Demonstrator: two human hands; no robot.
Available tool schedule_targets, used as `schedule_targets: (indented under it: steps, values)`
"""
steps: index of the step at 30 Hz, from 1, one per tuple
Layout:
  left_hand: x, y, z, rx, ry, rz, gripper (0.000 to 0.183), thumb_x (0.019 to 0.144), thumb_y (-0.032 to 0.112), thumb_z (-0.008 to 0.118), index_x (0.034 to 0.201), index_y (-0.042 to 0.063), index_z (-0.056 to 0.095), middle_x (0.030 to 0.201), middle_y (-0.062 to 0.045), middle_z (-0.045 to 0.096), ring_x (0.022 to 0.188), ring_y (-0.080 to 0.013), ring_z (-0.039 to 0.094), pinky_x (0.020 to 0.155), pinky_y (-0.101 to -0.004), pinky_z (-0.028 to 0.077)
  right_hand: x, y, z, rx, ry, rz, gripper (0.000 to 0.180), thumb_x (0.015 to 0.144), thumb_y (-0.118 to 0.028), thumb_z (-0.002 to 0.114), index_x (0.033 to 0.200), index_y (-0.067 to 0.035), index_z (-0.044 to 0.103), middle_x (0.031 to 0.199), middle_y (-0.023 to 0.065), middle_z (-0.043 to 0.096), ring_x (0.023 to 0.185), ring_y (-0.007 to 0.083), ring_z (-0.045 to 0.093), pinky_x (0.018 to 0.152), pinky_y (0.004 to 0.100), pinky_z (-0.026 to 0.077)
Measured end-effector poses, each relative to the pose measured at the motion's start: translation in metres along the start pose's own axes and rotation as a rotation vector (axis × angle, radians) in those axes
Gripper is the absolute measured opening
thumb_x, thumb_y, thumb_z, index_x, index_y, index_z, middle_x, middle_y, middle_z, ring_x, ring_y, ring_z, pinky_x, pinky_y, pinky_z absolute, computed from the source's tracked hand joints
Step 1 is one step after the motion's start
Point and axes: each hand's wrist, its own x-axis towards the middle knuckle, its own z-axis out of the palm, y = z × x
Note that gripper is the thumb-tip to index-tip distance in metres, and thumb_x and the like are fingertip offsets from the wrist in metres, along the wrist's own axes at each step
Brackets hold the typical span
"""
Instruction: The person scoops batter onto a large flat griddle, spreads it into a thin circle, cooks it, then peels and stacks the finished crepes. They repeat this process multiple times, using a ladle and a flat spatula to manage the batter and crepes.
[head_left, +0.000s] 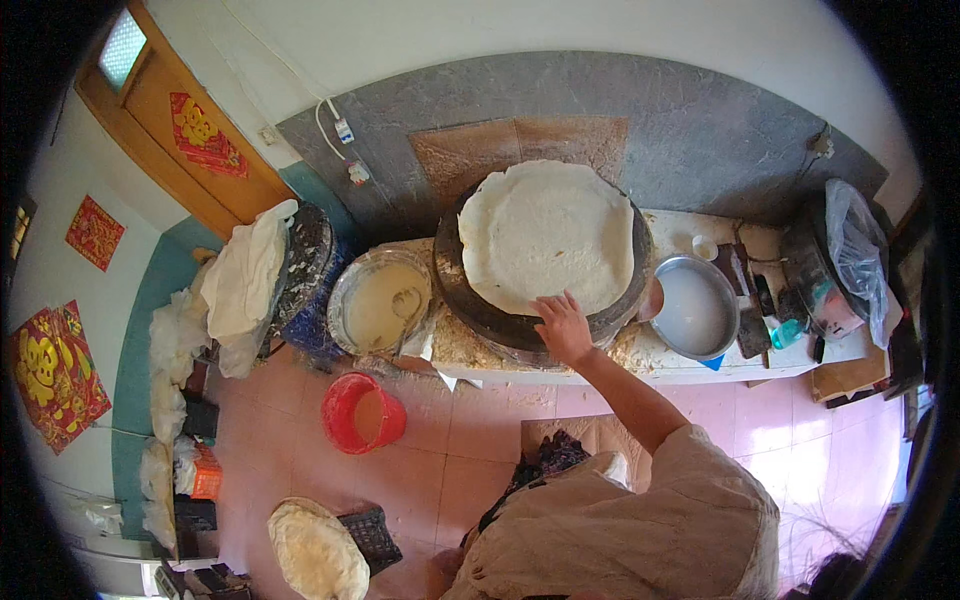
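Observation:
My right hand (564, 328) reaches over the front rim of a round dark griddle (495, 322), fingertips at the near edge of a large, thin, pale flatbread (551, 232). Whether the fingers pinch that edge or only rest on it cannot be told. The flatbread covers most of the griddle, its border uneven and slightly raised. Left of the griddle stands a basin of pale yellow batter (375, 307) with a ladle in it. To the right is a metal basin of cloudy whitish liquid (697, 307), with a brown rounded implement (651, 301) beside it. My left hand is out of view.
A red bucket (352, 412) stands on the tiled floor. Behind it, a round tray of stacked flatbreads (319, 551) sits beside a black crate (371, 536). White cloth (247, 270) lies over a container at left. A plastic bag (855, 247) hangs over a dark pot at right.

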Motion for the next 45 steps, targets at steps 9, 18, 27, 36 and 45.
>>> schedule_targets:
  steps: [9,18,27,36,45]
  values:
    - [0.038,-0.032,0.005,0.028,-0.056,0.233,0.029,0.098,0.022,0.047,0.095,0.0,0.066,0.083,-0.013,0.065,0.065,-0.0217,0.059,0.06,-0.0358,0.048,0.018,0.026,0.026,-0.124,-0.019,-0.064,0.027,0.076,-0.014,0.065,0.103,-0.012,0.063,0.107,0.0044,0.06,0.111,0.0226,0.052,0.108,0.0474,0.031]
    - [0.031,0.06,-0.007,0.065,-0.11,-0.01,0.03,0.098,0.027,0.046,0.102,0.003,0.064,0.091,-0.017,0.065,0.084,-0.0306,0.062,0.076,-0.0386,0.048,0.017,0.033,0.031,-0.082,0.012,-0.045,0.018,0.077,-0.016,0.067,0.094,-0.012,0.066,0.102,0.0016,0.062,0.105,0.0224,0.055,0.104,0.0463,0.036]
    - [0.032,0.047,-0.007,0.008,-0.07,0.083,0.02,0.093,0.021,0.055,0.097,0.004,0.063,0.089,-0.013,0.064,0.083,-0.0268,0.06,0.075,-0.0371,0.047,0.005,-0.01,0.002,0.12,0.032,-0.104,0.03,0.073,-0.015,0.071,0.102,-0.01,0.064,0.105,0.0067,0.063,0.104,0.0263,0.056,0.1,0.0462,0.039]
    - [-0.024,-0.059,0.01,-0.019,0.025,-0.001,0.009,0.087,0.016,0.063,0.089,0.007,0.065,0.087,-0.006,0.064,0.084,-0.0209,0.059,0.075,-0.0355,0.047,-0.077,-0.128,0.028,0.482,-0.476,-0.385,0.028,0.083,-0.012,0.062,0.111,-0.008,0.062,0.112,0.0102,0.063,0.109,0.0294,0.056,0.105,0.0471,0.034]
    - [-0.167,-0.162,0.089,-0.6,0.861,-0.528,0.016,0.089,0.017,0.061,0.094,0.003,0.068,0.086,-0.006,0.068,0.08,-0.0145,0.062,0.076,-0.0308,0.05,-0.094,-0.229,0.089,0.559,-1.027,-0.67,0.027,0.083,-0.01,0.063,0.11,-0.008,0.063,0.106,0.0098,0.065,0.09,0.0236,0.062,0.085,0.0359,0.045]
